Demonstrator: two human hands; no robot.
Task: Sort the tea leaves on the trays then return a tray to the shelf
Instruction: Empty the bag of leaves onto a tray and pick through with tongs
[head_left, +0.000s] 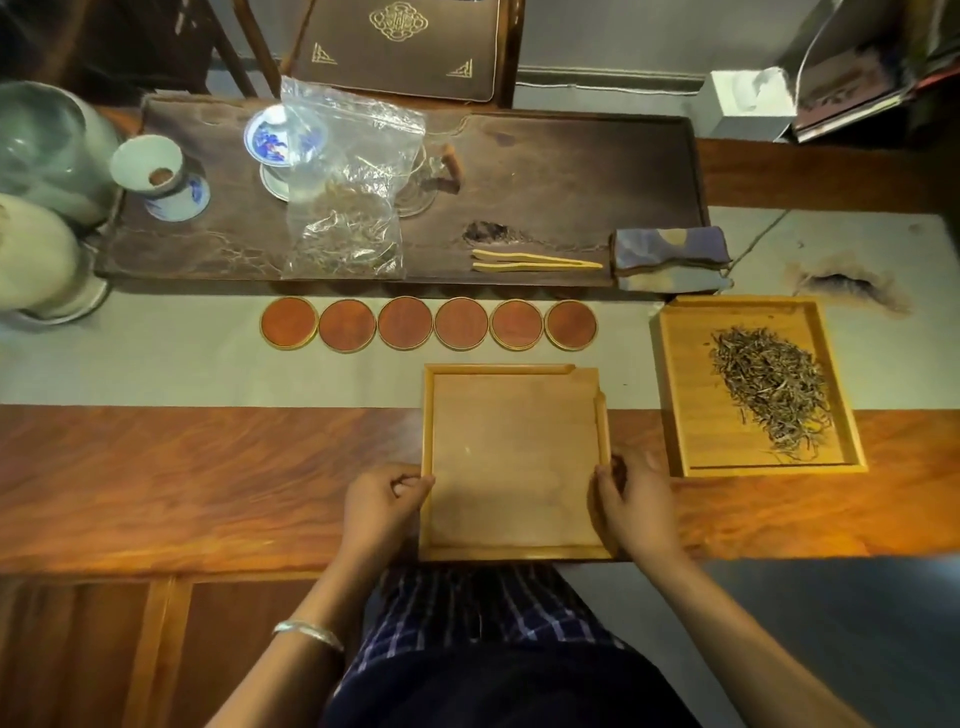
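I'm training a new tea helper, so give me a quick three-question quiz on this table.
1. True or false: the tray between the hands holds tea leaves.
2. How many round coasters lie in the row?
3. Where is the tea leaf pile: A) plastic bag, B) right-side tray, C) a coaster?

Key: 1 false, it is empty, gripped by left hand and right hand. 2 six. 3 B.

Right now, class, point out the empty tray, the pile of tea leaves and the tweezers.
empty tray (511, 457), head view, bare floor.
pile of tea leaves (771, 387), head view, pile's middle.
tweezers (535, 260), head view, mid-length of the arms.
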